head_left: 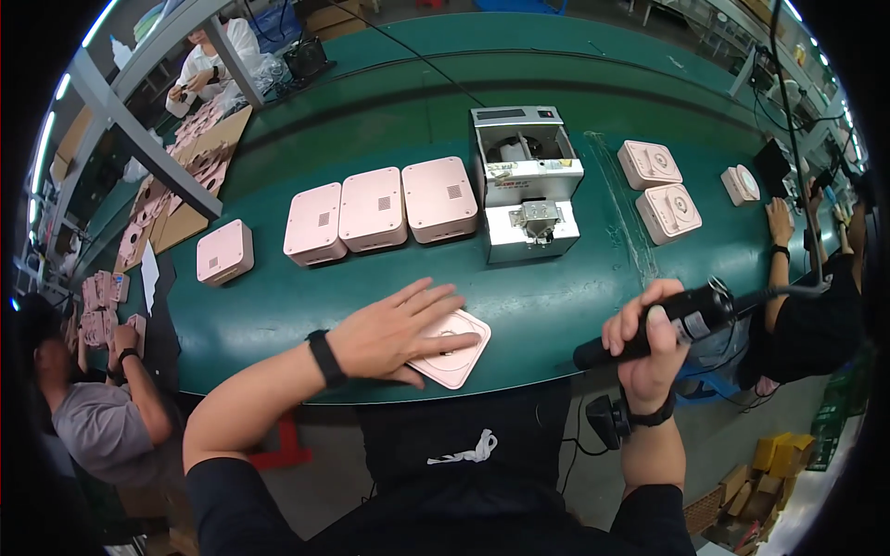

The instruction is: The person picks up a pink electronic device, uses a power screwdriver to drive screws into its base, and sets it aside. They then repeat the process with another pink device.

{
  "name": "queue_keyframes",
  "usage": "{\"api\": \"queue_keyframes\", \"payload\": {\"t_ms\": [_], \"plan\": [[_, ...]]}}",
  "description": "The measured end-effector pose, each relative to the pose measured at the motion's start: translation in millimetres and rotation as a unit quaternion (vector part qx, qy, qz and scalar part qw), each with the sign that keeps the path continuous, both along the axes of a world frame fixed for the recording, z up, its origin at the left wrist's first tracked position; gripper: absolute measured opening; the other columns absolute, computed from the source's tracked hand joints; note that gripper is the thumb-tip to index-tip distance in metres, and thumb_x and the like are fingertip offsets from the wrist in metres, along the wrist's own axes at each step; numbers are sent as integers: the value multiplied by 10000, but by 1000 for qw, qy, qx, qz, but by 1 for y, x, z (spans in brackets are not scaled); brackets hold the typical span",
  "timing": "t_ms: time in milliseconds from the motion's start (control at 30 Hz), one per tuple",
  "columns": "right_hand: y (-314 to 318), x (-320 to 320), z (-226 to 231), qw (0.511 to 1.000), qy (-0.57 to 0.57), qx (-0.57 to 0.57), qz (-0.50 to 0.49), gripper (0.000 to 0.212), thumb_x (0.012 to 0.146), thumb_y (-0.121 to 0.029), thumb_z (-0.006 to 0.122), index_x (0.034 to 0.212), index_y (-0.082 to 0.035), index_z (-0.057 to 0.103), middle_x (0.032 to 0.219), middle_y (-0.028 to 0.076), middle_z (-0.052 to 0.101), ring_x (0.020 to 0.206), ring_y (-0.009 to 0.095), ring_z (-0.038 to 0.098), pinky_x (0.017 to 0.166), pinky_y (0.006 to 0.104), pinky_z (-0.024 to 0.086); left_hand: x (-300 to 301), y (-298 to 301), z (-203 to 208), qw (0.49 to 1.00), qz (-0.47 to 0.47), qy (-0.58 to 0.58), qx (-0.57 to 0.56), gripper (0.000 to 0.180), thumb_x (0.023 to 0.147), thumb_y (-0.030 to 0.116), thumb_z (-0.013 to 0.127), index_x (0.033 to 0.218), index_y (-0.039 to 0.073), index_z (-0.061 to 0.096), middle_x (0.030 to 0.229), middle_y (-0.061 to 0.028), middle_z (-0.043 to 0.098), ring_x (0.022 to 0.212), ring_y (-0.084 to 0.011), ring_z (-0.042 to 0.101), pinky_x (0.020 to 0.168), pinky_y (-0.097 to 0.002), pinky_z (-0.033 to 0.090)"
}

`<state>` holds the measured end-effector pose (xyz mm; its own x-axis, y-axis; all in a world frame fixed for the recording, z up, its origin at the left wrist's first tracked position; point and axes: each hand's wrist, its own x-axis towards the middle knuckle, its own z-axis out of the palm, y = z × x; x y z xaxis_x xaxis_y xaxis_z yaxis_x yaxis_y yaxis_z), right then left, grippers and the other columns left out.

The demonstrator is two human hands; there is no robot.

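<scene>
My left hand (399, 332) lies with fingers spread over a square pink housing part (461, 364) near the table's front edge. The fingers cover much of its upper left side; a round opening shows partly beneath them. My right hand (654, 343) is wrapped round a black corded electric screwdriver (700, 313). The tool is tilted, its dark tip pointing left, apart from the pink part. Beyond my hands stands a metal screw feeder (528, 181) with an open top.
Pink square boxes (373, 211) stand in a row left of the feeder, with a smaller one (224, 252) farther left. Two pink units (672, 213) sit to its right. A cable (790, 139) hangs at right. Co-workers sit at left (111, 408) and right (807, 315).
</scene>
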<state>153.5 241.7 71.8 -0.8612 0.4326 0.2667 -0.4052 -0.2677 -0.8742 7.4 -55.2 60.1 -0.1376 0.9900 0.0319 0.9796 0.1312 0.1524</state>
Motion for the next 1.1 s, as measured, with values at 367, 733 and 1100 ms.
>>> {"api": "queue_keyframes", "payload": {"t_ms": [367,733,1100], "plan": [[10,2,4,994,-27,29,-101,219,964,-234,524,1067,-59,442,703,54,495,526,145,476,551,321,451,-1,1,12,975,188,62,98,764,699,330,827,1406,246,551,1335,-260,470,1202,-421,492,1033,-502,397],[-5,-4,6,999,12,9,-50,257,958,-270,528,1084,-64,440,720,46,501,532,136,473,555,311,442,-15,1,-7,981,190,27,7,852,688,333,846,1457,255,487,1332,-257,469,1216,-423,482,1045,-496,397],[-16,1,12,996,87,2,-5,299,950,-315,556,1069,-65,442,700,41,492,501,140,464,520,309,429,16,-19,10,877,282,-364,138,1045,674,414,874,1542,206,330,1430,-251,428,1256,-390,507,1072,-485,410]]}}
